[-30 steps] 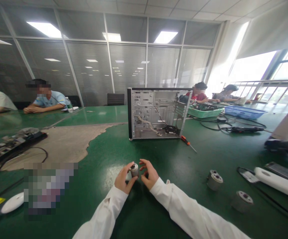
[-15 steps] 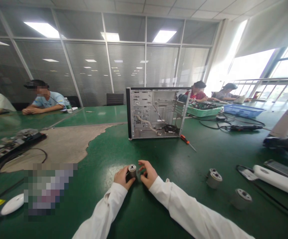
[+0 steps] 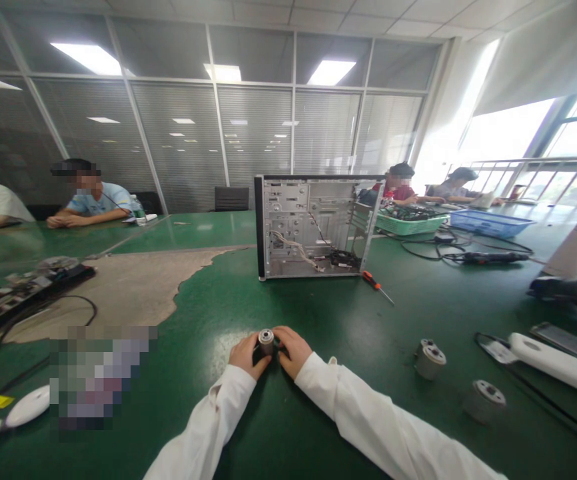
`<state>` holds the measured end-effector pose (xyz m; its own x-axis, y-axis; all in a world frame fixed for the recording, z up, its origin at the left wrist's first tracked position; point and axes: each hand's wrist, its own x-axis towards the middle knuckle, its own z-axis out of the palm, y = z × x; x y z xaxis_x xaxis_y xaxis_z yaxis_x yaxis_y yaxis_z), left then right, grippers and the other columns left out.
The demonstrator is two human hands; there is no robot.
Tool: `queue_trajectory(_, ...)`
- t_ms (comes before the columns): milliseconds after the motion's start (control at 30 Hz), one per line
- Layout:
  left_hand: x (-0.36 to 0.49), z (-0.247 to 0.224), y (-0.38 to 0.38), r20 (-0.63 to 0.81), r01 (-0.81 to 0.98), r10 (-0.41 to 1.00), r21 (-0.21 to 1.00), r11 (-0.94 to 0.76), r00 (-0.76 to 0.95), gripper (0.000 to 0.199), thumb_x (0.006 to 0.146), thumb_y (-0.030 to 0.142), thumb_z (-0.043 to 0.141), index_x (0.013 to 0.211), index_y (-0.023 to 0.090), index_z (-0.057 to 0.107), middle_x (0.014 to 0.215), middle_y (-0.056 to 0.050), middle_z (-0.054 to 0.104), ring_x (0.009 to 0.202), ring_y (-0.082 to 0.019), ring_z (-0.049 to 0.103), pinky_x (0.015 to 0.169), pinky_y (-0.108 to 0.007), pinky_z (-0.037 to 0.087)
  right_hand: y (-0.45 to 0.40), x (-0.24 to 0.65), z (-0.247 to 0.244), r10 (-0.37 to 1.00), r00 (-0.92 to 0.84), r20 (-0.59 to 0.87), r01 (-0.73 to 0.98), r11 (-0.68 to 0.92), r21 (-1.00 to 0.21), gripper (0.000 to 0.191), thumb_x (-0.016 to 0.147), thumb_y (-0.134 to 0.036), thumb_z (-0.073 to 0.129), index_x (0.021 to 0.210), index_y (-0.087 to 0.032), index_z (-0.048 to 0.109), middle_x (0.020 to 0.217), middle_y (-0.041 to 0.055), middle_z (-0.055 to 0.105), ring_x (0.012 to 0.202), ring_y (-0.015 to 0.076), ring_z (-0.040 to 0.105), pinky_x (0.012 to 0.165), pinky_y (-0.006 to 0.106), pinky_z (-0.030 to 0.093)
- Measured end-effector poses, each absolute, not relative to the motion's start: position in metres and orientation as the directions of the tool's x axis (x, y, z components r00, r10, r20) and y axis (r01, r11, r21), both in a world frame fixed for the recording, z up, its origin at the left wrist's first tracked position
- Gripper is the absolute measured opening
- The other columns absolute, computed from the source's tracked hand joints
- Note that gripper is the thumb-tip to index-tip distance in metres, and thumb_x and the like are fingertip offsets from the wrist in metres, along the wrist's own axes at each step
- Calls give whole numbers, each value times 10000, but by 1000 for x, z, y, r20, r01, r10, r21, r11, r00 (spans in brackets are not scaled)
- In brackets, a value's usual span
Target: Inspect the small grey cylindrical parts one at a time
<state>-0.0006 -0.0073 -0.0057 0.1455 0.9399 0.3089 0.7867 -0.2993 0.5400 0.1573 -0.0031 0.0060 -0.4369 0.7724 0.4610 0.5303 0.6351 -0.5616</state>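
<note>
A small cylindrical metal motor stands upright on the green table in front of me, its round top face showing. My left hand is closed around it from the left, thumb low on its near side. From the right, my right hand is curled against the same motor, fingertips at its far right side. Two more motors of like shape, one at the right and one nearer to me, stand apart from my hands.
An opened computer case stands beyond my hands, with an orange-handled screwdriver beside it. Circuit boards lie at left. Green and blue baskets and cables are at back right. Several people sit around the table.
My right hand has moved left and its spread fingers have curled in against the motor. My left hand keeps its hold, and the motor stays in place.
</note>
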Motion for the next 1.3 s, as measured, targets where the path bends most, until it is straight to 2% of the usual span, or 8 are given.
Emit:
queue_trajectory(67,-1,-5,-7,297,821,941,488,-297,163,471,582,226,587,1030,139,470,1010,-96,568,937,-245,501,805,-366,364,3,155,3,746,-484,457,578,665,-473,509,586,-12,400,1075,-139,461,1134,85,462,1005,188,413,880,331,326)
queue_trajectory(200,-1,-4,-8,309,840,935,450,-304,173,470,597,245,581,1036,129,461,1027,-102,562,945,-242,496,806,-368,371,15,151,3,723,-555,411,620,689,-375,410,651,-40,395,1027,-147,516,1103,56,515,932,172,442,848,297,338)
queue_trajectory(367,-2,-6,-7,305,837,935,451,-310,182,458,600,254,577,1027,137,461,1014,-95,568,933,-236,506,801,-364,379,26,149,7,718,-581,383,607,696,-384,388,638,-41,410,977,-176,541,1029,26,565,883,145,457,792,247,354)
queue_trajectory(567,-2,-7,-6,312,834,934,458,-307,172,475,589,250,584,1033,145,455,1019,-91,566,932,-239,511,803,-370,379,36,145,9,733,-559,387,617,680,-396,304,609,-49,435,855,-173,564,889,34,590,818,152,473,740,246,371)
queue_trajectory(700,-3,-9,-5,322,838,928,440,-322,187,467,588,259,581,1026,144,466,1015,-98,567,935,-247,508,796,-372,382,38,142,7,747,-529,403,623,664,-413,262,605,-56,448,808,-177,562,825,34,570,800,153,478,719,243,381)
queue_trajectory(900,-5,-11,-4,327,841,923,424,-335,203,480,596,260,571,1038,106,464,1020,-118,560,936,-252,500,792,-378,381,38,144,1,772,-465,434,617,634,-467,194,681,-110,448,824,-170,564,828,51,545,807,149,492,731,253,392)
queue_trajectory(1067,-4,-10,-5,326,844,924,423,-331,199,481,596,277,569,1044,132,467,1024,-109,562,944,-249,501,795,-373,383,32,156,2,810,-376,451,600,583,-547,106,720,-191,456,762,-164,549,716,28,555,668,122,512,629,226,420)
queue_trajectory(1300,-4,-7,-7,346,836,911,411,-364,227,450,648,311,509,1054,120,479,1021,-119,555,949,-255,493,790,-382,387,12,165,6,849,-251,466,509,525,-682,120,704,-237,478,777,-162,536,629,-8,560,517,81,483,504,186,408)
